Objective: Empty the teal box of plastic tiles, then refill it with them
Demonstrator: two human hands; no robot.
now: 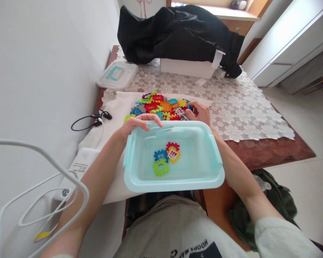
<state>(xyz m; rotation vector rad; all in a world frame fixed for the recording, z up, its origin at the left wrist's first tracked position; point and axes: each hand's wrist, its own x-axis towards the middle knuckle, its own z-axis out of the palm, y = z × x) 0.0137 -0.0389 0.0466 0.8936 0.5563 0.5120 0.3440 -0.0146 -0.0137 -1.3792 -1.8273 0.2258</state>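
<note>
A pale teal plastic bin [140,182] rests against the table's near edge, with several toy tiles [165,157] lying in it: blue, green, red and yellow ones. My left hand [138,123] curls over the bin's far rim and grips it. My right hand [197,111] reaches past the bin into a heap of coloured interlocking tiles [161,106] on a white cloth [115,104]. Its fingers are pinched around a tile at the heap's right side; which piece it is I cannot make out.
The bin's lid [117,74] lies at the table's far left. A white box [187,67] and a black garment [177,34] sit at the back. A black cable [90,120] and white cords [37,193] lie left. A lace tablecloth [244,114] covers the right.
</note>
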